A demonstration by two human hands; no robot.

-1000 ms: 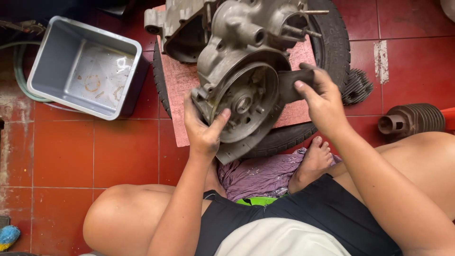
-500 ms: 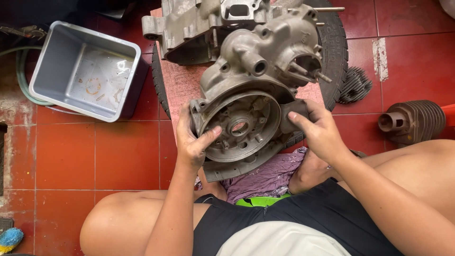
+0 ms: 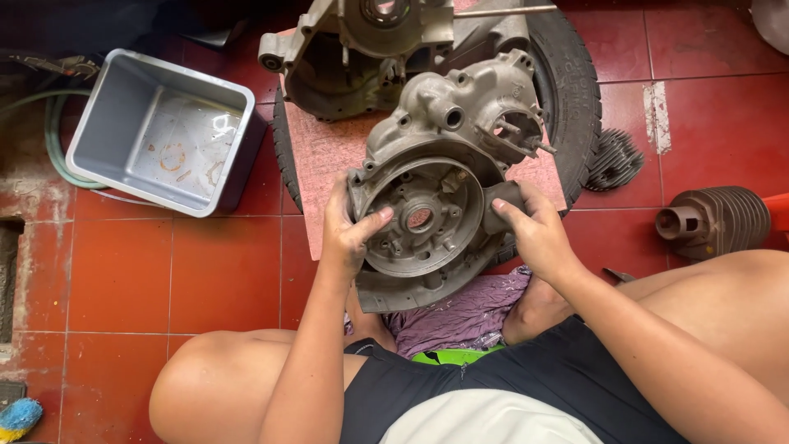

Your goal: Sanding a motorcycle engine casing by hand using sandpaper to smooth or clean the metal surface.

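Fingers of the left hand (image 3: 349,238) and right hand (image 3: 534,234) clamp the engine casing (image 3: 436,181) by its rims, above the pink mat (image 3: 329,156) — cast metal, likely heavy, rigid, oily; grip the edges.

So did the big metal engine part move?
Yes. The engine case has come down the picture, away from the other case half on the tyre, toward the person's lap.

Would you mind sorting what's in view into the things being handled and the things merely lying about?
In hand:
- grey cast-metal engine casing half, gripped by left hand and right hand
- pink board on black rubber tyre, beneath it

Lying about:
- second grey casing half
- grey plastic tub
- finned metal cylinder
- green hose
- purple rag
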